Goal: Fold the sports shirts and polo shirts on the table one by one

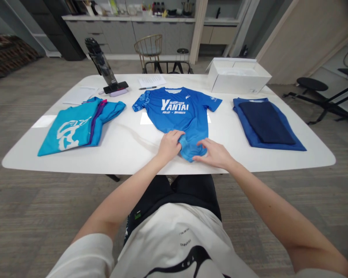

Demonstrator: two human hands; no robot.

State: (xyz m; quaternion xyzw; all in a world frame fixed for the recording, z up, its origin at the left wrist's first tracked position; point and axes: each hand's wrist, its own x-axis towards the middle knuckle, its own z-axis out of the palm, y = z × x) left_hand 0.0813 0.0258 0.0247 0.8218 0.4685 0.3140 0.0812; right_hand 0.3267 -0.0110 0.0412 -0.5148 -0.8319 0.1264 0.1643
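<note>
A blue T-shirt [179, 116] with white "Marathon Yantai" lettering lies front up on the white table, collar away from me and sleeves spread. Its lower part is bunched and narrowed near the table's front edge. My left hand [170, 146] is closed on the gathered hem, the fingertips partly hidden in the cloth. On the other side of the bunched hem, my right hand [213, 153] has its thumb and fingers apart, resting at the fabric without a visible grip.
Teal and purple shirts [72, 129] lie stacked at the left, folded dark blue clothes [266, 121] at the right. A handheld vacuum [103, 63], a pen [147, 88], paper [152, 80] and an open white box [237, 77] stand or lie along the table's far side.
</note>
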